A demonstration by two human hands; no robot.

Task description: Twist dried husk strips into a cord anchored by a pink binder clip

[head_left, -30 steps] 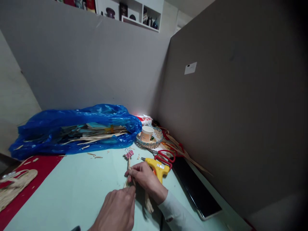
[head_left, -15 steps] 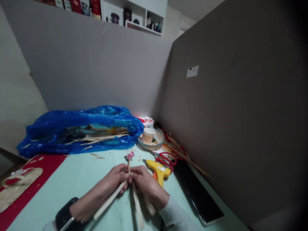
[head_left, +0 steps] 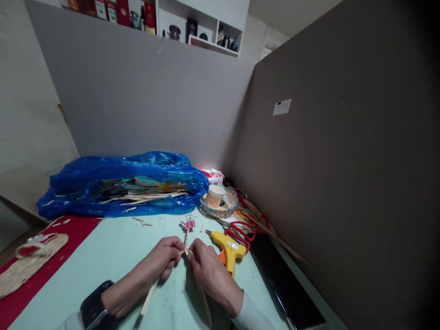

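A short braid of pale straw strips [head_left: 186,238] runs down from a pink binder clip [head_left: 189,224] on the table. At its lower end the strips fork apart. My left hand [head_left: 167,256] is closed on one strip [head_left: 150,297], whose tail hangs out below the palm. On the other side my right hand [head_left: 209,266] pinches a strip close to the fork, and a loose tail [head_left: 205,300] trails beneath it. Just right of my right hand lies a yellow glue gun [head_left: 230,246].
Red-handled scissors [head_left: 240,231] lie behind the glue gun, near a woven basket [head_left: 227,211] holding a paper cup [head_left: 216,195]. A blue plastic bag [head_left: 82,172] of straw stands at the back. A black flat panel [head_left: 278,279] lies right; a woven sandal sole [head_left: 44,256] rests left on red cloth.
My hands have drawn slightly apart, spreading the strips at the fork. The pink clip has turned a little. The whole view has shifted slightly.
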